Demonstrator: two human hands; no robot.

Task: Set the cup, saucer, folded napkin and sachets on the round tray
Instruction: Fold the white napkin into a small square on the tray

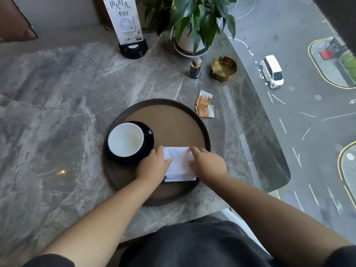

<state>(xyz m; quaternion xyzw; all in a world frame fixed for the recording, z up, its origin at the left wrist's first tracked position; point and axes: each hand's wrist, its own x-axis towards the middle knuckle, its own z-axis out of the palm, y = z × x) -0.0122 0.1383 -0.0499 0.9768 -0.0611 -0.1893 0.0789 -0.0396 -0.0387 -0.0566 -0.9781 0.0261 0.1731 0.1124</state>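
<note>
A round brown tray (173, 120) with a dark rim lies on the grey marble table. On its left part stands a white-lined cup (125, 139) on a dark saucer (149, 140). A white folded napkin (178, 163) lies on the tray's near right part. My left hand (153, 164) rests on the napkin's left edge, thumb on top. My right hand (208, 163) presses the napkin's right edge with fingers spread. Two orange sachets (205, 106) lie on the table just beyond the tray's right rim.
Behind the tray stand a toothpick holder (195, 68), a brass ashtray (224, 68), a potted plant (190, 26) and a table sign (125, 24) on a black base. The table's curved right edge (269, 120) meets a window above a street.
</note>
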